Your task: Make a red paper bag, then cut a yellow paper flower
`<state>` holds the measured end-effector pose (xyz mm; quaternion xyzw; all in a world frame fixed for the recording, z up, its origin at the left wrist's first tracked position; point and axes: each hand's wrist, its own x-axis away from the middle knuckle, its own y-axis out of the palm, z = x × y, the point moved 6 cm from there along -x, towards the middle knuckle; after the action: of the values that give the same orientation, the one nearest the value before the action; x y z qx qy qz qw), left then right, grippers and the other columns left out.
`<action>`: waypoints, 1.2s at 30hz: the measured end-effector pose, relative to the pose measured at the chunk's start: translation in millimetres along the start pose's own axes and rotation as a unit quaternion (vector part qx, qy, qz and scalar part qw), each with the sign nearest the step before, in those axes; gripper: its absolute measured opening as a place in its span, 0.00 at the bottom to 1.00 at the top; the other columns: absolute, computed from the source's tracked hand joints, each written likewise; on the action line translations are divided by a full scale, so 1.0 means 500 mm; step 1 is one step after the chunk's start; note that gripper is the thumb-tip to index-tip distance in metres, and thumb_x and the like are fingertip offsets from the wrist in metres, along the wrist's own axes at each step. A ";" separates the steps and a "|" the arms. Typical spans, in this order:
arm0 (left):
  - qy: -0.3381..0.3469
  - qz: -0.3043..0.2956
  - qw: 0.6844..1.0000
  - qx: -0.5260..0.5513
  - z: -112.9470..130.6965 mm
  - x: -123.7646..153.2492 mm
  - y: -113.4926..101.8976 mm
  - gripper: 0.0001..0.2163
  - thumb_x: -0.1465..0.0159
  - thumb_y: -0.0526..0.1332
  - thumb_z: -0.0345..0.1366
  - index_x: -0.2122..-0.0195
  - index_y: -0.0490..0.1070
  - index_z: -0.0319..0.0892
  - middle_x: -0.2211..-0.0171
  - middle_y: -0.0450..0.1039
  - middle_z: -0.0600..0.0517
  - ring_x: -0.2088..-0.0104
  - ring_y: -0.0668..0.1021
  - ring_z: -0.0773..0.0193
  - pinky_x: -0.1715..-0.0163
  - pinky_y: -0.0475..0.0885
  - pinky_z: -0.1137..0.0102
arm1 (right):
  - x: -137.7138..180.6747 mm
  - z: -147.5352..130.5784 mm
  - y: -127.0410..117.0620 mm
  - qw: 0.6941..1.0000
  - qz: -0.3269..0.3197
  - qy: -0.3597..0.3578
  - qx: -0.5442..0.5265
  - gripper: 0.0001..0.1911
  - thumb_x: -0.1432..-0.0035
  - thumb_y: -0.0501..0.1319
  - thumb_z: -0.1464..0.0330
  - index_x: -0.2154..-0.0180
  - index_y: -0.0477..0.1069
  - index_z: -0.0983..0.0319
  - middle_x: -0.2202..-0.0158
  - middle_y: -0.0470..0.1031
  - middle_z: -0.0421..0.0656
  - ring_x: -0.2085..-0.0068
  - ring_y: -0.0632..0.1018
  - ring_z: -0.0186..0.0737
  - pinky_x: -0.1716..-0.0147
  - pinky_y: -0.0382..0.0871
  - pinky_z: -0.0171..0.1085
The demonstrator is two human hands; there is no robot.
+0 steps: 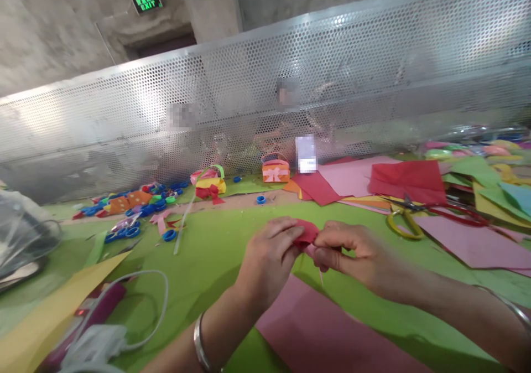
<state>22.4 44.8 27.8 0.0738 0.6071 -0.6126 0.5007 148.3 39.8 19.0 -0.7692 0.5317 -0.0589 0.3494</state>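
My left hand [271, 259] is closed around a small folded red paper piece [306, 232], held above the green tabletop. With thumb and forefinger, my right hand [352, 254] pinches the right edge of the same piece, where a bit of pink shows below the red. My fingers hide part of its shape. Under my hands lies a large pink sheet [323, 329]. Beyond them stand a small orange paper basket with a pink bow [275, 172] and a yellow one with a red bow [211, 187].
Yellow-handled scissors [404, 224] and red-handled scissors [460, 213] lie at right among coloured sheets [404, 182]. A power strip [89, 312] with a white charger [95, 345] sits front left. Blue rings and scraps [136, 201] lie far left. A perforated metal screen [249, 96] closes the back.
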 end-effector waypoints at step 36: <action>-0.422 -0.075 0.838 0.339 -0.055 0.033 0.051 0.08 0.48 0.64 0.38 0.79 0.70 0.39 0.81 0.66 0.57 0.79 0.65 0.70 0.78 0.59 0.74 | -0.009 0.048 -0.023 0.988 0.140 0.064 0.004 0.11 0.44 0.57 0.61 0.66 0.71 0.62 0.68 0.75 0.43 0.68 0.73 0.41 0.68 0.66 0.39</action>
<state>18.0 64.6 -7.9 -0.0727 0.0955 -0.7875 0.6046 166.5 57.1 9.4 -0.6805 0.6552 -0.0606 0.3223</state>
